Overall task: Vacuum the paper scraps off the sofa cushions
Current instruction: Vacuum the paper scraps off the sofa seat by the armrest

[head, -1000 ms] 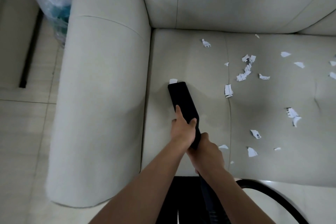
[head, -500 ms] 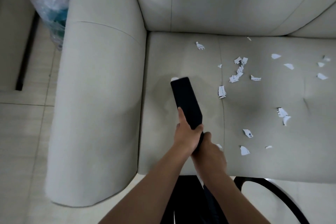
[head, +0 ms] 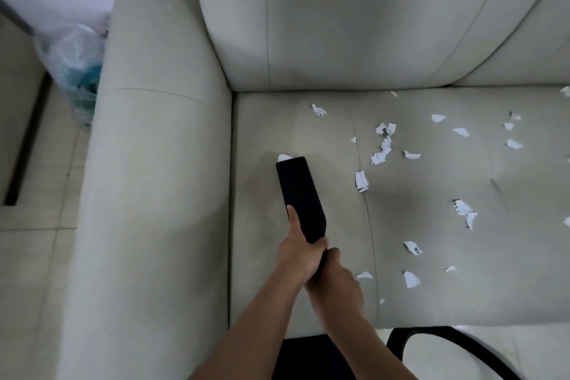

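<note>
Lying flat on the beige seat cushion (head: 277, 120) beside the armrest (head: 154, 194): black vacuum nozzle (head: 300, 197), long axis toward the backrest (head: 339, 25), tilted slightly left, tip touching a paper scrap (head: 284, 158). Gripped at the rear by left hand (head: 297, 256), fingers curled round; right hand (head: 336, 287) clasping it just behind. Dark print on scattered scraps (head: 382, 145), unreadable. Tiled floor (head: 30, 256), plastic bag (head: 74, 71) at left.

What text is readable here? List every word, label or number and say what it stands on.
No text can be read.
paper scraps: dark printed marks on a few, too small and blurred to read.
vacuum nozzle: plain black, no label showing.
</note>
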